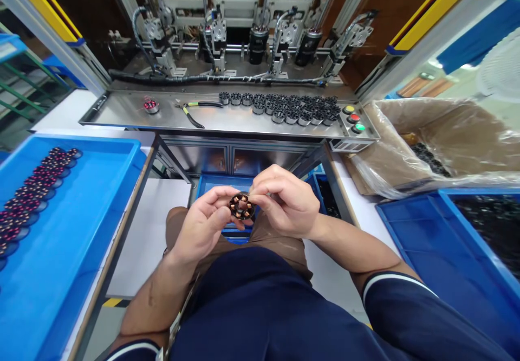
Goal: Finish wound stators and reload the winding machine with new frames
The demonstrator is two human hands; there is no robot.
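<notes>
Above my lap, my left hand grips a small round motor stator with copper coils and a black rim. My right hand is closed at the stator's upper right edge, thumb and forefinger pinched together there; anything thin between those fingertips is too small to make out. On the steel machine ledge ahead lie cutting pliers with yellow-and-black handles, jaws pointing left. Left of them sits a single stator with red wire on it. Rows of dark stator cores stand to the right of the pliers.
A blue tray at left holds rows of wound stators. Right of the ledge are a button box, a plastic-lined carton and a blue bin with black parts. Machine spindles stand behind the ledge.
</notes>
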